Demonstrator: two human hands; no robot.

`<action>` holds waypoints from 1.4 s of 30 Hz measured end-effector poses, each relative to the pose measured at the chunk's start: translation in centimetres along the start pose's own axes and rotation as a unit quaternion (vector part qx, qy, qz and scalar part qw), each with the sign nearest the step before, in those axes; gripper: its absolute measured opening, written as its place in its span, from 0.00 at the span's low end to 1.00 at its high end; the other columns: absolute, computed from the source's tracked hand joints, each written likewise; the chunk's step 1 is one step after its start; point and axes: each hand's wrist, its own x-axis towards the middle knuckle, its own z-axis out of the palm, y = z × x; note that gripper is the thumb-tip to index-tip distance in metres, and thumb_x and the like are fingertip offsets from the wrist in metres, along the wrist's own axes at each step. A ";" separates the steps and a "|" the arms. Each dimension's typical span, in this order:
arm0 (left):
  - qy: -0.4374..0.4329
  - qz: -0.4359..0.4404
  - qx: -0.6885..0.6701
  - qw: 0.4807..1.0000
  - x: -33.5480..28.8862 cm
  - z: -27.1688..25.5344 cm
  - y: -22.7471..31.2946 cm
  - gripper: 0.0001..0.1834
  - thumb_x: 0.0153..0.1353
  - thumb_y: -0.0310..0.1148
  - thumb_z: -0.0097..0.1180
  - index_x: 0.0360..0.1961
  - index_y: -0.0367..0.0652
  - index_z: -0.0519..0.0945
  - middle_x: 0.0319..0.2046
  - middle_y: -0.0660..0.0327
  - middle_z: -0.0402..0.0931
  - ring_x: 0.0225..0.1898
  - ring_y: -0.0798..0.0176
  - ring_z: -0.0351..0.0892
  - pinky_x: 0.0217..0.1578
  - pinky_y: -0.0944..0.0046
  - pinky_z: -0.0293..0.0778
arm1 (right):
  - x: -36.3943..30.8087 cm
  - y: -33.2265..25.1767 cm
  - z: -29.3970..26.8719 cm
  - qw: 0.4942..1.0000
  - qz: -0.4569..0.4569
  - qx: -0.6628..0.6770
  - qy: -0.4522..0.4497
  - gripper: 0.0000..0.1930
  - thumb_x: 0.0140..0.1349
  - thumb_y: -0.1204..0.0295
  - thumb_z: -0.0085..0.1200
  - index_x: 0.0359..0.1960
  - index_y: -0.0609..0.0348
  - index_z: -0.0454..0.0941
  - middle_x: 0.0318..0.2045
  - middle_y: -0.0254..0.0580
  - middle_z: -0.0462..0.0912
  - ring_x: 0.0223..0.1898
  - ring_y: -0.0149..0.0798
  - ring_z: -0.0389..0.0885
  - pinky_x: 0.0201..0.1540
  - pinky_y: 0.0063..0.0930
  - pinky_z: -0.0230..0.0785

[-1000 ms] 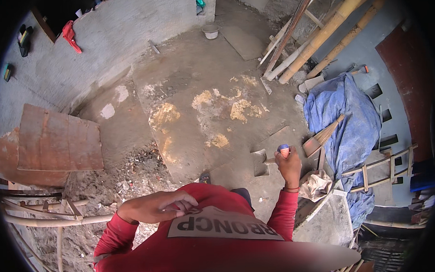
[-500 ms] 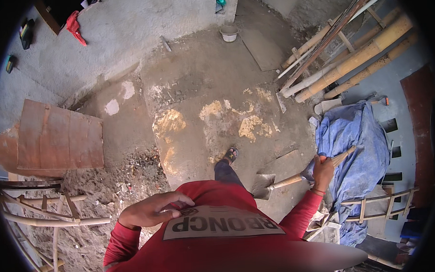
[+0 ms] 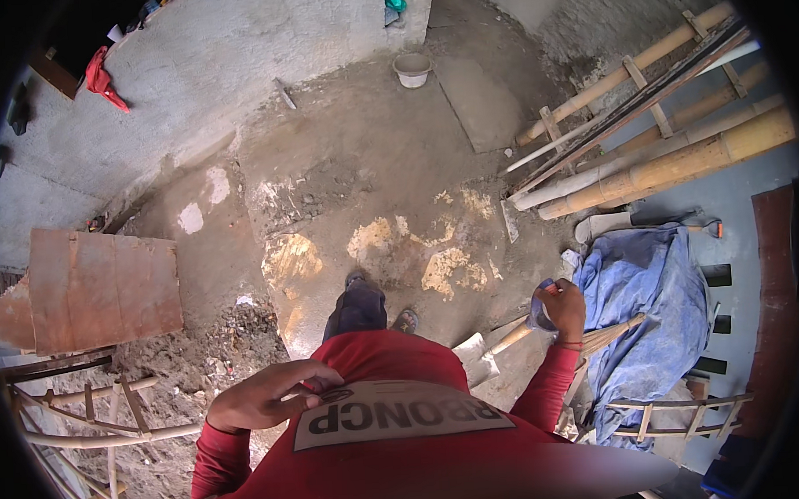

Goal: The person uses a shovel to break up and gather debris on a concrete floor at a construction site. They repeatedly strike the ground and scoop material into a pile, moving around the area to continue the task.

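Note:
My right hand (image 3: 567, 310) is closed around the D-shaped grip of a shovel (image 3: 511, 338). Its wooden shaft slopes down to the left, and the pale metal blade sits low beside my body, partly hidden by my red shirt. Whether the blade touches the floor, I cannot tell. In front of my belly hovers my left hand (image 3: 277, 394), holding nothing, with fingers loosely bent and thumb apart, close to the shirt's printed panel. Below, one dark trouser leg and both feet show on the rough concrete floor (image 3: 353, 181).
A blue tarpaulin (image 3: 634, 285) covers a heap at the right, with another shovel (image 3: 603, 226) behind it. Bamboo poles and ladders (image 3: 669, 165) lean at the far right. Reddish-brown boards (image 3: 106, 282) and rubble (image 3: 235, 339) lie left. A bucket (image 3: 413, 69) stands far ahead.
My left leg has come forward into a step. The shovel has moved with my right hand, its blade now nearer my body. My left hand keeps its pose at the shirt.

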 end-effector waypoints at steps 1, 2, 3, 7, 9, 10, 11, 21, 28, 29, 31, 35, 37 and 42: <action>-0.015 -0.017 -0.020 1.000 1.0 -1.6 0.5 0.24 0.69 0.44 0.52 0.59 0.38 0.73 0.47 0.55 0.77 0.48 0.60 0.78 0.50 0.59 0.74 | 1.1 -0.3 -0.7 1.000 0.006 -0.003 0.025 0.19 0.47 0.57 0.64 0.31 0.62 0.82 0.31 0.61 0.83 0.38 0.61 0.83 0.40 0.47 0.73; -0.032 -0.034 -0.040 0.998 1.9 -3.4 0.7 0.21 0.68 0.36 0.53 0.59 0.39 0.73 0.47 0.56 0.78 0.49 0.61 0.77 0.50 0.58 0.73 | 2.3 -0.4 -1.5 0.999 0.012 -0.007 0.050 0.19 0.47 0.57 0.64 0.31 0.62 0.82 0.30 0.60 0.83 0.37 0.61 0.83 0.39 0.47 0.73; -0.052 -0.048 -0.054 0.996 3.4 -5.3 1.1 0.19 0.67 0.28 0.55 0.59 0.40 0.73 0.46 0.57 0.78 0.49 0.61 0.77 0.51 0.57 0.72 | 3.5 -0.4 -2.5 0.997 0.021 -0.006 0.080 0.19 0.48 0.57 0.65 0.30 0.62 0.82 0.30 0.60 0.83 0.36 0.62 0.83 0.38 0.47 0.73; -0.085 -0.029 -0.030 0.995 10.9 -12.8 0.7 0.23 0.69 0.30 0.54 0.64 0.42 0.69 0.48 0.55 0.77 0.50 0.59 0.76 0.51 0.57 0.72 | 7.6 -2.3 -6.8 0.972 0.006 0.015 0.235 0.20 0.56 0.58 0.64 0.24 0.67 0.78 0.19 0.52 0.79 0.21 0.49 0.77 0.29 0.41 0.68; -0.082 0.008 -0.009 0.997 14.7 -16.7 1.0 0.25 0.69 0.32 0.53 0.67 0.43 0.67 0.50 0.54 0.76 0.51 0.59 0.76 0.52 0.57 0.72 | 9.3 -4.1 -8.3 0.963 0.053 -0.028 0.264 0.24 0.59 0.54 0.62 0.24 0.68 0.77 0.19 0.53 0.79 0.21 0.49 0.77 0.29 0.42 0.67; -0.100 0.030 0.005 0.994 16.6 -19.0 1.3 0.27 0.70 0.32 0.52 0.69 0.44 0.64 0.53 0.53 0.75 0.53 0.57 0.76 0.54 0.58 0.72 | 10.1 -5.7 -9.1 0.960 0.077 -0.033 0.268 0.24 0.59 0.51 0.60 0.30 0.66 0.80 0.24 0.57 0.82 0.27 0.58 0.81 0.31 0.44 0.69; -0.108 0.023 -0.004 0.994 18.1 -21.4 2.2 0.29 0.69 0.41 0.51 0.68 0.42 0.65 0.55 0.51 0.73 0.56 0.56 0.74 0.56 0.57 0.71 | 11.5 -7.3 -9.1 0.955 0.086 -0.031 0.281 0.24 0.60 0.51 0.60 0.30 0.67 0.80 0.24 0.57 0.82 0.27 0.57 0.81 0.31 0.44 0.69; -0.247 -0.032 0.022 0.968 29.5 -38.2 9.4 0.29 0.67 0.47 0.54 0.62 0.39 0.71 0.49 0.54 0.79 0.50 0.58 0.79 0.52 0.57 0.74 | 24.7 -18.9 -2.8 0.954 0.081 0.065 0.281 0.24 0.61 0.54 0.63 0.41 0.69 0.80 0.23 0.52 0.81 0.24 0.48 0.80 0.32 0.38 0.71; -0.131 -0.030 -0.040 0.990 35.2 -42.7 10.3 0.27 0.68 0.43 0.56 0.61 0.37 0.71 0.47 0.52 0.79 0.48 0.56 0.81 0.49 0.58 0.76 | 37.4 -27.4 -1.9 0.973 0.030 0.022 0.228 0.17 0.56 0.58 0.64 0.41 0.54 0.79 0.29 0.55 0.83 0.34 0.61 0.82 0.34 0.51 0.71; -0.125 -0.022 -0.035 0.991 36.2 -43.5 10.7 0.27 0.68 0.43 0.56 0.61 0.37 0.71 0.46 0.52 0.79 0.46 0.56 0.81 0.48 0.58 0.77 | 39.2 -28.3 -2.5 0.975 0.016 0.021 0.221 0.17 0.56 0.58 0.64 0.42 0.54 0.79 0.29 0.54 0.83 0.34 0.61 0.82 0.34 0.51 0.71; -0.141 -0.003 0.000 0.990 37.7 -46.4 12.4 0.27 0.68 0.42 0.56 0.61 0.35 0.70 0.46 0.53 0.79 0.43 0.58 0.82 0.45 0.60 0.78 | 43.2 -29.9 -3.6 0.976 -0.006 0.004 0.215 0.18 0.56 0.57 0.64 0.42 0.53 0.79 0.29 0.52 0.84 0.35 0.60 0.82 0.34 0.51 0.72; -0.155 -0.037 -0.016 0.987 41.5 -50.4 16.3 0.29 0.66 0.41 0.58 0.61 0.33 0.70 0.47 0.53 0.79 0.38 0.61 0.83 0.41 0.62 0.79 | 51.4 -32.4 -4.6 0.975 -0.016 -0.037 0.217 0.22 0.58 0.48 0.61 0.42 0.51 0.78 0.29 0.51 0.85 0.35 0.59 0.84 0.36 0.50 0.74; -0.099 -0.060 0.008 0.993 45.0 -51.1 17.1 0.29 0.67 0.42 0.58 0.63 0.36 0.69 0.48 0.53 0.79 0.45 0.61 0.81 0.47 0.62 0.77 | 54.7 -34.0 -5.1 0.978 -0.010 -0.061 0.199 0.24 0.58 0.44 0.60 0.42 0.51 0.78 0.28 0.51 0.85 0.35 0.58 0.84 0.36 0.50 0.74; -0.006 -0.070 0.082 0.994 56.4 -54.8 16.1 0.24 0.71 0.38 0.51 0.64 0.37 0.69 0.52 0.51 0.79 0.56 0.58 0.78 0.57 0.60 0.72 | 60.0 -35.3 -6.2 0.982 0.016 -0.062 0.176 0.25 0.58 0.41 0.58 0.39 0.50 0.78 0.26 0.47 0.85 0.33 0.57 0.84 0.33 0.49 0.74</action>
